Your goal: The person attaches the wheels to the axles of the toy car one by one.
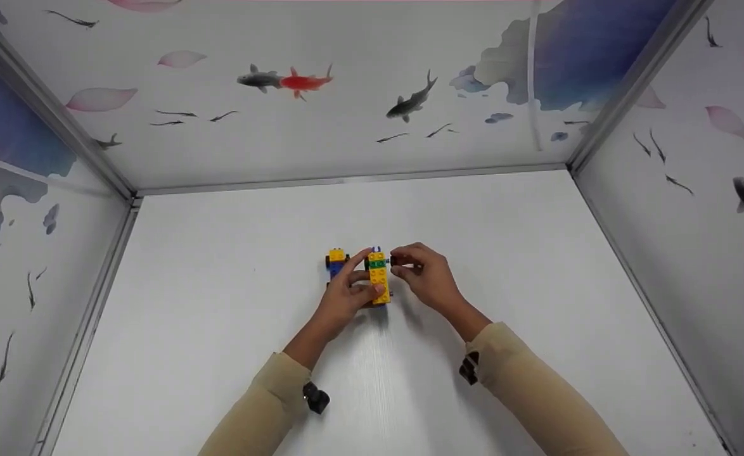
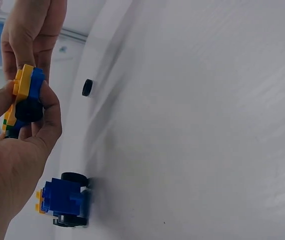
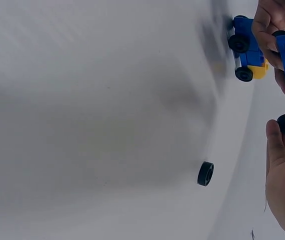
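Note:
My left hand [image 1: 339, 303] grips a toy brick car [image 1: 378, 273] by its sides, thumb on the yellow top. The car has a blue base, a yellow top and one green band. In the left wrist view a black wheel shows at its near end. At the car's far right side, my right hand [image 1: 434, 278] pinches a small black wheel [image 3: 283, 124] between thumb and fingers, right at the axle. Left of the held car stands a second toy brick car [image 1: 336, 256], blue and yellow with black wheels, partly hidden by the left hand in the head view.
A loose black wheel [image 3: 206, 173] rests on the white table [image 1: 220, 285], near the right hand. White panels [image 1: 346, 139] printed with fish and petals enclose the table at the back and both sides. Small black devices [image 1: 315, 398] are strapped at both wrists.

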